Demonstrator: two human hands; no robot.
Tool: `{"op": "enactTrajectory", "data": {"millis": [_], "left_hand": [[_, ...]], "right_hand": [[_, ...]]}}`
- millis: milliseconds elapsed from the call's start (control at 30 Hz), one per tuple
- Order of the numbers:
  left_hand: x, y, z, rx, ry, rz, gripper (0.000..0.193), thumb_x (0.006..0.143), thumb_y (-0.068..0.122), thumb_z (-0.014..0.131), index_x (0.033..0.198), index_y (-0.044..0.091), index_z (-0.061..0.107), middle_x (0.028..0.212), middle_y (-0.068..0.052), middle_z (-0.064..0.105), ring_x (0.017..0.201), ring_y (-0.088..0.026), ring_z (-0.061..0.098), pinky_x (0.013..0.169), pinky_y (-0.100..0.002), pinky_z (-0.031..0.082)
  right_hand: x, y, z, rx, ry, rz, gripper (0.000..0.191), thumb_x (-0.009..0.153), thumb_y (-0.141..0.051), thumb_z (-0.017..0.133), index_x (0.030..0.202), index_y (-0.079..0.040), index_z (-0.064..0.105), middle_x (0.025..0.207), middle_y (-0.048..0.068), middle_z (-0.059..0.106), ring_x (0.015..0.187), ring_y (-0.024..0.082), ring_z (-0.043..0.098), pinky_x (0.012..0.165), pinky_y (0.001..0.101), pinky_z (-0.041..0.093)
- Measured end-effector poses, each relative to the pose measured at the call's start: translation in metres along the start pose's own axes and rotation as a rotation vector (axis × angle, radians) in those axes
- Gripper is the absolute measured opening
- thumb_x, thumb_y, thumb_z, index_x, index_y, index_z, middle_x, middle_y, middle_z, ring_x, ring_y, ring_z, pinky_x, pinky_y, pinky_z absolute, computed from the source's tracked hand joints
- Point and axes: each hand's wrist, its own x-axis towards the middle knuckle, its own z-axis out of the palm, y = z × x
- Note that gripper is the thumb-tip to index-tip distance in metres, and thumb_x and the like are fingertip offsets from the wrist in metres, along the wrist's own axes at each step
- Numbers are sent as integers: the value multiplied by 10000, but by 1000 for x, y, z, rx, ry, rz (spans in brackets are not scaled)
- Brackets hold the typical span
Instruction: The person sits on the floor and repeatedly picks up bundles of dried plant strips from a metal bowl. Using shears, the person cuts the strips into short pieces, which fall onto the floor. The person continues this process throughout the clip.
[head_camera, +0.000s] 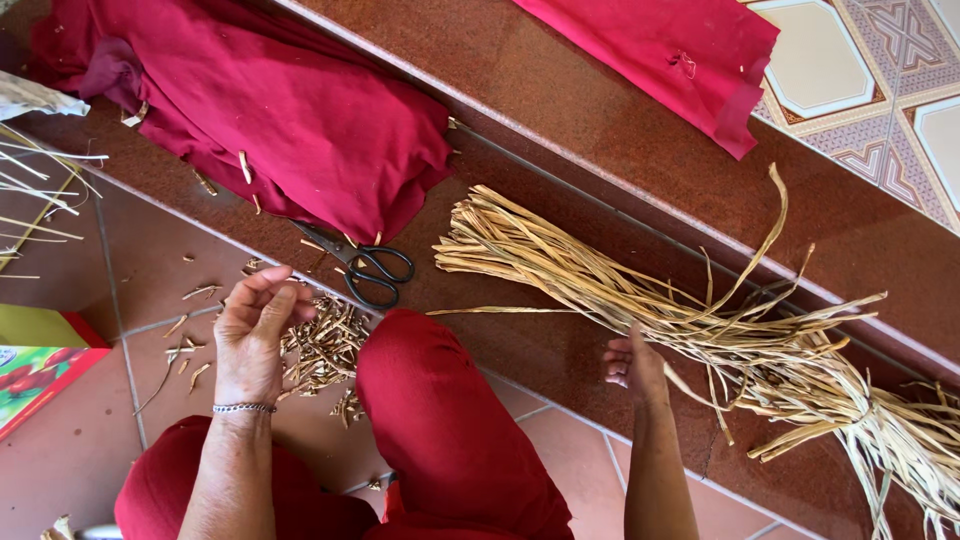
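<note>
My left hand (252, 330) hovers palm down with fingers loosely apart over a heap of short cut straw pieces (325, 345) on the red tiled floor; it holds nothing. My right hand (633, 366) sits beside a long bundle of pale dried straw strips (650, 295) lying across the step, its fingers curled near one strip; whether it grips a strip I cannot tell. Black-handled scissors (368, 268) lie on the step edge just beyond the heap. My knees in red trousers (430, 410) fill the bottom of the view.
A crumpled dark red cloth (280, 110) lies on the step behind the scissors, another red cloth (670, 50) farther back. Thin pale sticks (35, 190) at the left edge. A colourful box (35, 365) at lower left. Patterned tiles (880, 80) at top right.
</note>
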Motion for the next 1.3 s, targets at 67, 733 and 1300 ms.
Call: {"op": "enactTrajectory", "data": {"millis": [67, 733, 1300], "left_hand": [[1, -5, 3, 9, -7, 4, 257, 1031, 73, 620, 1281, 15, 619, 1032, -78, 721, 852, -135, 685, 817, -277, 575], [21, 45, -81, -435, 302, 273, 124, 1033, 68, 632, 1153, 52, 657, 929, -58, 686, 818, -143, 667, 755, -282, 568], [19, 40, -121, -216, 239, 468, 144, 1084, 78, 615, 1209, 73, 686, 935, 26, 647, 823, -43, 584, 732, -226, 528]], "right_hand": [[-3, -3, 12, -42, -144, -41, 567, 976, -502, 651, 1042, 59, 700, 781, 154, 707, 608, 227, 633, 605, 429, 568], [2, -45, 128, -97, -356, -156, 330, 1023, -264, 644, 1195, 17, 659, 1022, 182, 713, 906, 289, 709, 825, 446, 590], [-290, -104, 328, -73, -2202, -1728, 149, 1037, -119, 661, 1141, -12, 656, 990, 106, 720, 919, 199, 709, 849, 367, 600]]}}
